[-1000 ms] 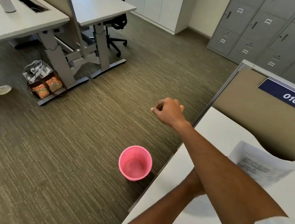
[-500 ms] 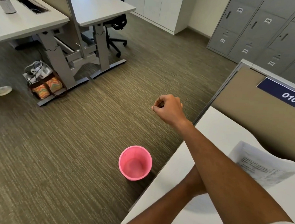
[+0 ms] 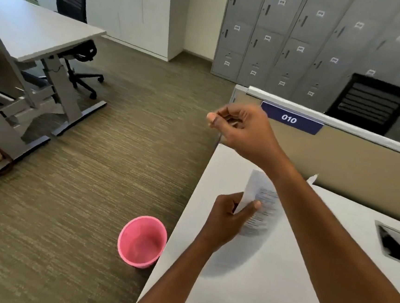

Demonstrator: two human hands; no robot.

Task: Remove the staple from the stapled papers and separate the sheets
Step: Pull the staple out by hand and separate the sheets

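- Left hand (image 3: 224,216): thumb and fingers pinch one edge of the papers (image 3: 259,205), which are blurred and lie over the near corner of the white desk (image 3: 242,292).
- Right hand (image 3: 242,131): raised in front of the partition (image 3: 343,164), fingers curled, thumb against forefinger. Whether it holds a staple cannot be determined.
- Risk: a staple released here would likely miss the pink wastebasket (image 3: 141,241), which stands on the floor against the desk, well below and to the left of that hand.
- Risk: the one-edge pinch could let loose sheets slide off the desk edge.
- Surface: smooth desk top with a cable cutout (image 3: 396,243) at right.
- Room: striped brown carpet (image 3: 91,166), grey numbered lockers (image 3: 288,38), a second desk (image 3: 35,33) with a black office chair (image 3: 81,54).
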